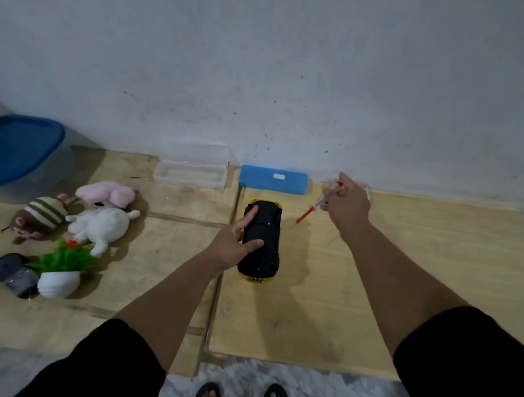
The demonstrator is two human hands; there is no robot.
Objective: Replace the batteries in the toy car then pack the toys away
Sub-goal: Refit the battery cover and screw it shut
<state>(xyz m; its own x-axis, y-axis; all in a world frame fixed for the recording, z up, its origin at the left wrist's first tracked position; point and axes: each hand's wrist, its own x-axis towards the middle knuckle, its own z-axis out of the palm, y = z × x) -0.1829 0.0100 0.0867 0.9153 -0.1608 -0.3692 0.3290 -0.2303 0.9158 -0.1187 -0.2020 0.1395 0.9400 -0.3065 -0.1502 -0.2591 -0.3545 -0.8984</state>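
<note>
Head view shows your left hand (pixel 231 245) resting on the upturned toy car (pixel 261 241), fingers (pixel 250 216) spread across its black underside; the car lies on the bench (pixel 403 268), just before the blue case (pixel 272 179). Right of the car, your right hand (pixel 348 203) pinches a red-tipped screwdriver (pixel 310 210)

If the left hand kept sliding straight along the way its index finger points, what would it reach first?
The left hand already rests on the upturned black-and-yellow toy car. Its index finger points up the car's length, toward the wall; beyond the car's far end, the blue rectangular plastic case probably comes first, though depth is unclear.
</note>
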